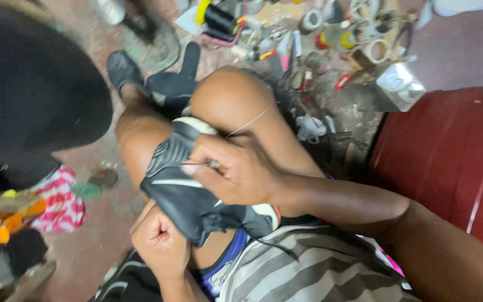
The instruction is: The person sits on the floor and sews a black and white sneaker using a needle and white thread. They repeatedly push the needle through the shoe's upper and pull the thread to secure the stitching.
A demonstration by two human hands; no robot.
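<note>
Right hand point(236, 170): I see it pinched shut on a needle point(214, 165), pressed against the black shoe point(188, 193).
Left hand point(160, 240): fisted, gripping the shoe's lower edge.
Thread point(247, 122): runs up from my right hand.

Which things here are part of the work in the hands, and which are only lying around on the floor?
In use:
black shoe, clamped between the knees
needle in the right hand
thread
left hand, closed in a fist beside the shoe

Lying about:
tape rolls
black thread spool
clear plastic bag
pink-and-white cloth
black sandal
</note>
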